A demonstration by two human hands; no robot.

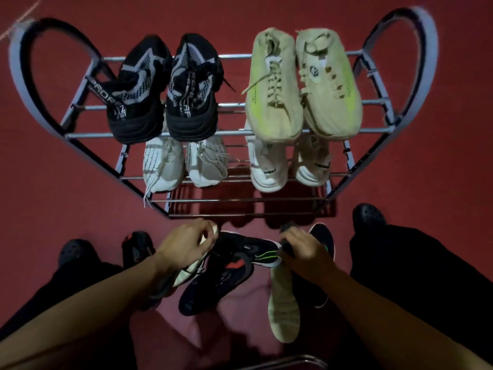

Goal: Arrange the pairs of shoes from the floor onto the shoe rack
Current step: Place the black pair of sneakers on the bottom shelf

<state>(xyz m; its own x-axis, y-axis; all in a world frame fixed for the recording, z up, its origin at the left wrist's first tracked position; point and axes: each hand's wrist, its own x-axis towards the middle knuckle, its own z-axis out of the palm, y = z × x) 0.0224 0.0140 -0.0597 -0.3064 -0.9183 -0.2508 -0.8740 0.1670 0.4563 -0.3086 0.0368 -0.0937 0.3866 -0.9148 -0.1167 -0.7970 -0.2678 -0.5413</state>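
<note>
Both hands are lifting shoes at six o'clock below the rack [240, 201]: left hand [184, 245] fingers curling round a pale-soled shoe [186, 273], right hand [301, 249] pinching another [284, 313]; they're wanting level placing on the bare bottom rails

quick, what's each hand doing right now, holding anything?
Left hand: closed on the edge of a pale-soled shoe.
Right hand: closed on a dark shoe; exact grip cannot be told.

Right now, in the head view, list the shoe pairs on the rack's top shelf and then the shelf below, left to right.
Top shelf: black pair → pale green pair. Shelf below: white knit pair → white sneaker pair.
</note>
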